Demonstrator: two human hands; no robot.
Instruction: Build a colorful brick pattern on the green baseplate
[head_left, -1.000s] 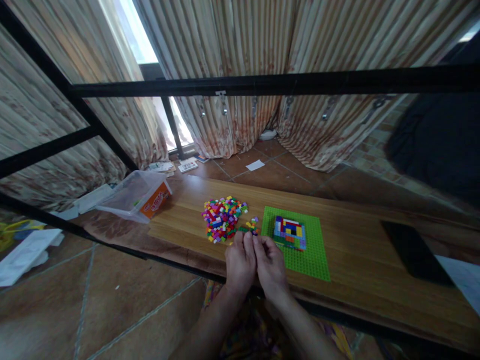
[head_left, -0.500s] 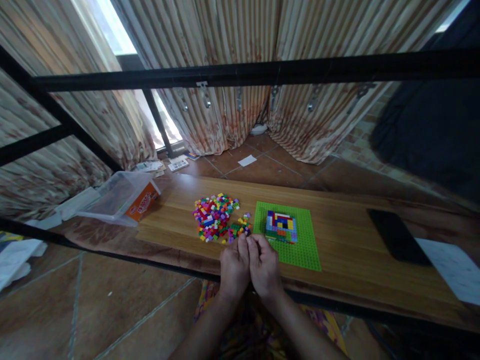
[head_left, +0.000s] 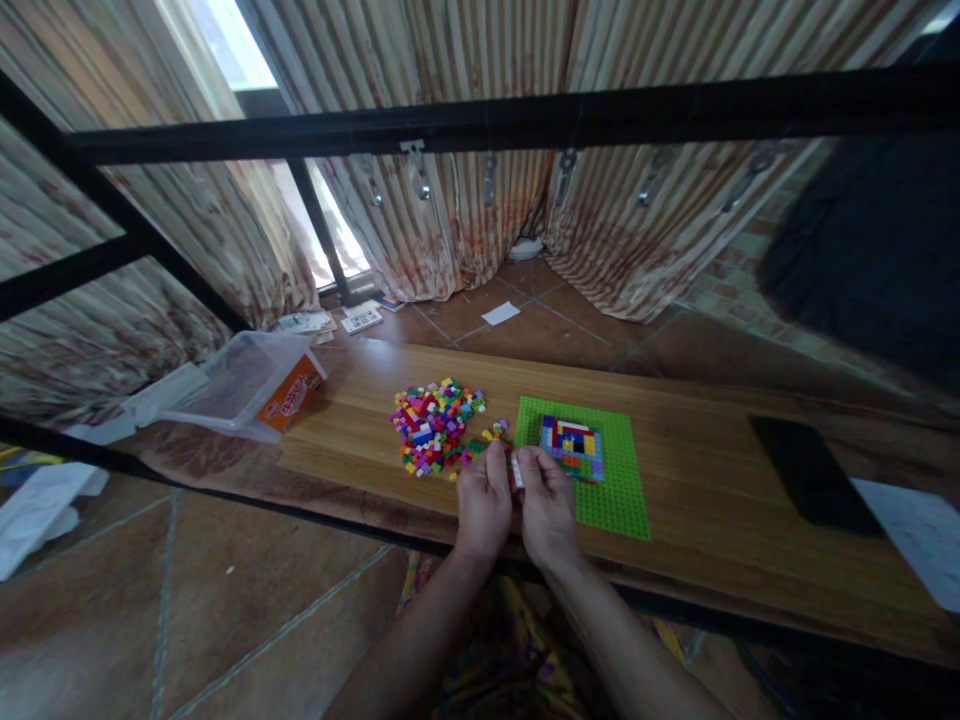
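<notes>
Close together over the table's front edge, my left hand (head_left: 484,510) and my right hand (head_left: 550,505) are both closed. A small white and reddish toy brick piece (head_left: 517,473) shows between my thumbs, gripped from both sides. My fingers hide most of it. Just beyond my right hand, a green baseplate (head_left: 619,490) carries a square, multicoloured brick build (head_left: 571,446), its near left corner partly covered by that hand. A pile of loose coloured bricks (head_left: 431,425) lies to the left, with a smaller group (head_left: 495,432) beside it, partly behind my left hand.
The wooden table (head_left: 697,450) runs across in front of me. A clear plastic bin (head_left: 232,385) with an orange label lies at its left end. A black flat object (head_left: 814,470) and a white sheet (head_left: 911,530) are at the right. A dark metal bar (head_left: 480,125) crosses above.
My hands have drawn slightly apart, and the white and reddish piece now shows between them. The whole view has shifted a little with my head.
</notes>
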